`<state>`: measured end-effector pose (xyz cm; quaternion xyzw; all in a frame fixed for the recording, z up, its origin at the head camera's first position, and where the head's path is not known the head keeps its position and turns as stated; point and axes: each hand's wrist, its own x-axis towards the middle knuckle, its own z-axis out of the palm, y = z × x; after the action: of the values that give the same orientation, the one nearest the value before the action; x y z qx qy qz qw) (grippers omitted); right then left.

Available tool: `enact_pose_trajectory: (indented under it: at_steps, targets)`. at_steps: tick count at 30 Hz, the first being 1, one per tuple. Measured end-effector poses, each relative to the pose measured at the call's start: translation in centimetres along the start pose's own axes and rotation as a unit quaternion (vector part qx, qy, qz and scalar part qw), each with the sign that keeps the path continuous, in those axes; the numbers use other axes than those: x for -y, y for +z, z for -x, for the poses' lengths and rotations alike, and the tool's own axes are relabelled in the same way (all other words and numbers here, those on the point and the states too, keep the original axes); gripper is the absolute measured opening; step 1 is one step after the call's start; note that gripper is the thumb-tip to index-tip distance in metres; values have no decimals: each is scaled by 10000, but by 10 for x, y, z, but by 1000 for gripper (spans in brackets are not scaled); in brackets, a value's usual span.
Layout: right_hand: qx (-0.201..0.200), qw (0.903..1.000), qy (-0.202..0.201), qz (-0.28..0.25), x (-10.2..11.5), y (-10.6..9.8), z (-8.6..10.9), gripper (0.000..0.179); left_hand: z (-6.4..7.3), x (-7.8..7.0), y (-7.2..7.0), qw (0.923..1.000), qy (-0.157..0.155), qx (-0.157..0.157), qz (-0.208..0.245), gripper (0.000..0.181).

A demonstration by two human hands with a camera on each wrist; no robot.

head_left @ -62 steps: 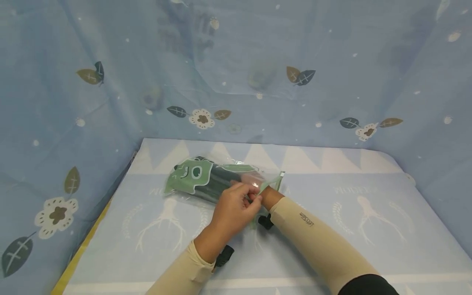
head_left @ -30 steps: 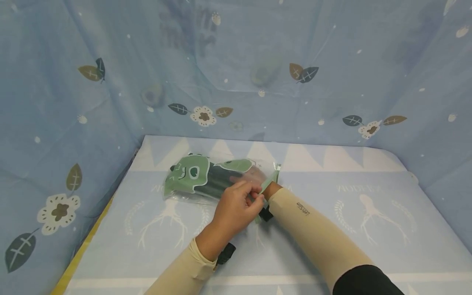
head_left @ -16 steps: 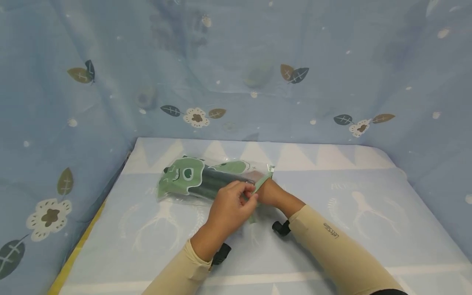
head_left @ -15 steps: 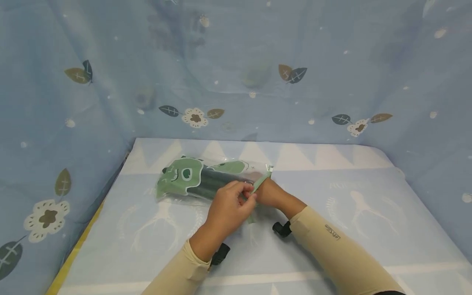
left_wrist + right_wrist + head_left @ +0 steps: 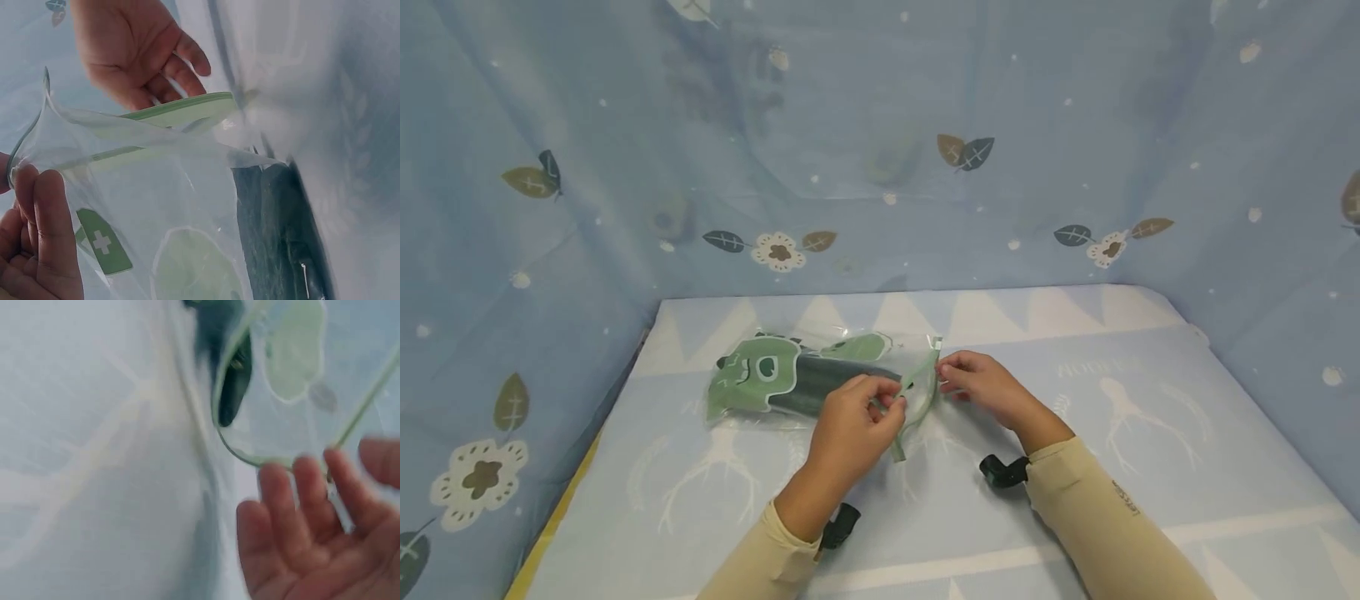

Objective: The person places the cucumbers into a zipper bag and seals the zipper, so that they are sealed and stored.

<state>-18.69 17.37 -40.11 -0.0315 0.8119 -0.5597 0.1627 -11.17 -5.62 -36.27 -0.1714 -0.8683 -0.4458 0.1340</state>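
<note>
A clear zip bag (image 5: 767, 367) with green cartoon print lies on the cloth-covered table, its green-edged mouth facing right. Inside is a long dark green bundle (image 5: 275, 231) whose kind I cannot tell. My left hand (image 5: 853, 425) pinches the near lip of the bag's mouth, holding it apart from the far lip. My right hand (image 5: 988, 387) is outside the bag, at the right side of the mouth. Its fingers (image 5: 306, 500) are loosely bent beside the green rim and hold nothing; whether they touch it is unclear.
A pale blue patterned cloth (image 5: 1075, 400) covers the table. Blue printed curtains (image 5: 850, 125) hang behind it and along both sides. A yellow edge (image 5: 557, 517) runs along the left side. Black wrist mounts (image 5: 1002, 472) hang under both wrists.
My right hand was inside the bag, reaching left; it has drawn back out to the right with nothing in it. My left hand keeps its pinch on the bag's lip.
</note>
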Motion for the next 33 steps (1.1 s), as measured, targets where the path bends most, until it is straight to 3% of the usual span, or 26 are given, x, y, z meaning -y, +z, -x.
enact_pose_trajectory:
  at_steps: [5, 12, 16, 20, 24, 29, 33]
  targets:
    - [-461, 9910, 713, -1033, -1, 0, -20, 46, 2, 4, -1, 9998, -135, -93, -63, 8]
    - [-505, 9722, 870, -2113, -2, 2, -34, 50, 1, 7, 1, 10000, -56, 43, -13, 9]
    - [-490, 9705, 754, -2236, -3, 3, -37, 53, -1, 6, 5, 9999, -11, 86, 100, 9]
    - [-846, 9740, 658, -1998, -6, 6, -37, 51, 2, 4, 14, 9997, 80, 174, 166, 11]
    - [-1291, 9715, 613, -1893, -12, 11, -40, 47, 7, 5, 19, 9997, 116, 228, 13, 13]
    - [-1525, 9613, 524, -2233, -19, 16, -46, 44, 9, 9, 23, 9980, 176, 361, -493, 14]
    - [-1570, 9535, 387, -2543, -24, 20, -51, 43, 10, 16, 27, 9919, 113, 687, -1066, 12]
